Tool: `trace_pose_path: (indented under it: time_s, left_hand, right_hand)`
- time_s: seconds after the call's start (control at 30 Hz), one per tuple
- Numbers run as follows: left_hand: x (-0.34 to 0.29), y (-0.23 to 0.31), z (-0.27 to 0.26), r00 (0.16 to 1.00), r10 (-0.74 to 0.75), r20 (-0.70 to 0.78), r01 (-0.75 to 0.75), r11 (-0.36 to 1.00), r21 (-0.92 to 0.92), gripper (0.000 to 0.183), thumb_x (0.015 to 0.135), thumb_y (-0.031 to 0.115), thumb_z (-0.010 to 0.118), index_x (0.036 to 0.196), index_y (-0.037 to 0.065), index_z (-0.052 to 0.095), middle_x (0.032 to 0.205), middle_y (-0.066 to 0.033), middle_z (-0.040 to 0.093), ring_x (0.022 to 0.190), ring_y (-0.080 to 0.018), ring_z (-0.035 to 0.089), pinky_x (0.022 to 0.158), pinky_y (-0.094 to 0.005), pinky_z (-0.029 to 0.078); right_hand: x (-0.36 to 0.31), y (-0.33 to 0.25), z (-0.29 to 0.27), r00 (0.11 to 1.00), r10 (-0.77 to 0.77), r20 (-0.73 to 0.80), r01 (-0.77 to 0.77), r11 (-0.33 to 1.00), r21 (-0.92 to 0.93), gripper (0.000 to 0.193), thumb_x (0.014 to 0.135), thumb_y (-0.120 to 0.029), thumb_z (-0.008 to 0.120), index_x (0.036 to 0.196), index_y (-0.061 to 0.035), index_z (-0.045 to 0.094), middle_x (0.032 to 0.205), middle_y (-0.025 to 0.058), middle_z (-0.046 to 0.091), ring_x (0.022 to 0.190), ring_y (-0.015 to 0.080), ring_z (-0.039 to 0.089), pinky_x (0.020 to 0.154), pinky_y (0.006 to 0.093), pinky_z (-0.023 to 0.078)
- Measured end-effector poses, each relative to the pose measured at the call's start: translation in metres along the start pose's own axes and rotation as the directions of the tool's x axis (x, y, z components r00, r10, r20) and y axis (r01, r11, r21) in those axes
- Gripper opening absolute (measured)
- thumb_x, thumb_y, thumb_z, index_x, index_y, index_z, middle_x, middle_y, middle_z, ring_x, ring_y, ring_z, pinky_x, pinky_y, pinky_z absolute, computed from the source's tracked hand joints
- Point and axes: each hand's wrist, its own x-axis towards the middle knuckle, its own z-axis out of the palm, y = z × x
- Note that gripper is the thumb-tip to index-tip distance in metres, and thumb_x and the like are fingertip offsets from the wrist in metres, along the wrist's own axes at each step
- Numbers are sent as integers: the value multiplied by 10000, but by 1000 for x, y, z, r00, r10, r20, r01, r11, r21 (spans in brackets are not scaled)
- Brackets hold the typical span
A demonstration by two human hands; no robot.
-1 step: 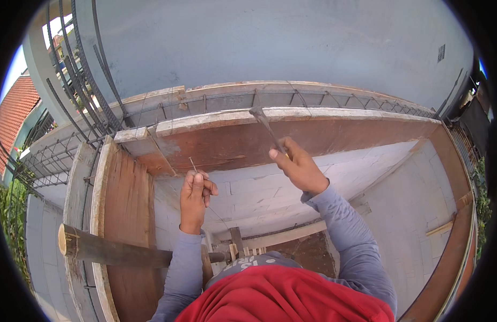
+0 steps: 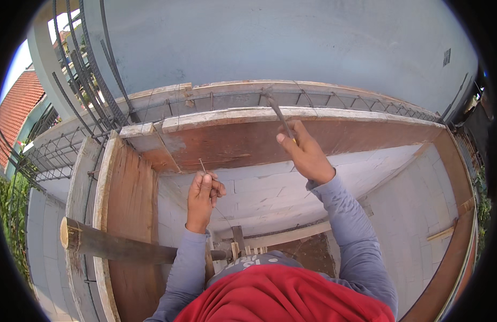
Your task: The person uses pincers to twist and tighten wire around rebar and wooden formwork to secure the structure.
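Note:
A thin nail [image 2: 202, 165] stands up from the fingertips of my left hand [image 2: 201, 201], which is closed in a pinch on its lower end. Behind the nail is the brown plywood face of a formwork board [image 2: 238, 139]; whether the nail touches it I cannot tell. My right hand [image 2: 311, 155] is wrapped round the handle of a hammer [image 2: 278, 111], mostly hidden by the fingers. The hammer's head, grey and slightly blurred, is raised up and to the right of the nail, in front of the board's pale top edge.
A rebar cage [image 2: 334, 100] runs behind the board, below a grey wall [image 2: 291, 48]. Upright rebars [image 2: 93, 70] rise at the far left. A round wooden pole [image 2: 119, 242] crosses the left boards [image 2: 128, 214]. White block walls [image 2: 259, 188] stand below.
My right hand and the hammer have risen slightly, the hammer head moving up and a little right. My left hand still pinches the nail. The whole view has shifted slightly.

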Motion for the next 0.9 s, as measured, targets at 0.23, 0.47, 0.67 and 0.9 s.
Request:
trace_pose_path:
  time_s: [0.23, 0.47, 0.67, 0.9]
  left_hand:
    - [-24, -8, 15, 995, -27, 95, 31, 999, -41, 306, 1139, 327, 406, 1082, 73, 568, 741, -53, 630, 567, -49, 462, 498, -196, 355]
    - [-39, 18, 0, 998, 56, 31, -55, 998, -35, 338, 1142, 346, 397, 1087, 62, 573, 700, -17, 569, 584, -41, 467, 518, -198, 351]
    - [-60, 15, 5, 978, 41, 204, -53, 997, 54, 380, 1141, 357, 397, 1110, 33, 592, 802, -35, 623, 693, -78, 520, 620, -237, 414]
    - [-50, 1, 4, 990, 89, 107, -119, 940, 318, 355, 1141, 257, 391, 1226, 1, 620, 942, -64, 691, 751, -103, 541, 690, -268, 467]
  right_hand:
    - [183, 12, 2, 987, 158, -32, -120, 588, -800, 609, 1023, -468, 502, 1366, 31, 567, 1260, 266, 632, 1088, 441, 663, 1001, 506, 518]
    - [73, -45, 42, 888, -447, -112, 350, 812, -467, 743, 915, -621, 684, 1280, 27, 685, 1018, 146, 652, 884, 287, 659, 762, 406, 537]
    - [-64, -45, 112, 916, -171, 363, -83, 804, 589, 365, 1044, -339, 636, 1138, -6, 752, 862, 21, 559, 732, 130, 577, 672, 271, 499]
    - [-61, 20, 107, 971, -168, -169, 237, 769, 593, 218, 1094, -171, 526, 1184, -9, 643, 909, 79, 658, 776, 158, 653, 730, 316, 532]
